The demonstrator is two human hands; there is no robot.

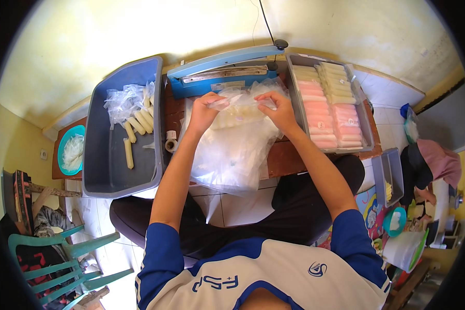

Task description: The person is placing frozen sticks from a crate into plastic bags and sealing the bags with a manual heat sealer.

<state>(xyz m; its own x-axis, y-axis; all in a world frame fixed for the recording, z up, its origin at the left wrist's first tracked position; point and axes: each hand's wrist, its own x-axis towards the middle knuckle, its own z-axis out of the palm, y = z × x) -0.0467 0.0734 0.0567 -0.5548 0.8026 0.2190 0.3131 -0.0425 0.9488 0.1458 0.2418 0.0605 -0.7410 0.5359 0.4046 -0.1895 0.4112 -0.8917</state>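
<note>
My left hand [205, 111] is closed, pinching one side of the mouth of a clear plastic bag [236, 101]. Pale yellow sticks [230, 120] show through the plastic between my hands. The thumb and fingers of my right hand [280, 112] grip the bag's other side. Beneath it, a pile of clear plastic bags [225, 163] covers the middle of the low table. Directly beyond my hands is a blue bag sealer [219, 77], its long arm raised.
On the left, a grey tub [124, 173] holds loose yellow sticks [139, 123] and plastic. A grey crate [367, 129] on the right has packed pink and yellow sticks [323, 108]. Tape rolls [171, 144], a teal basin [67, 168] and a green chair [70, 263] stand leftward; another person [423, 165] sits far right.
</note>
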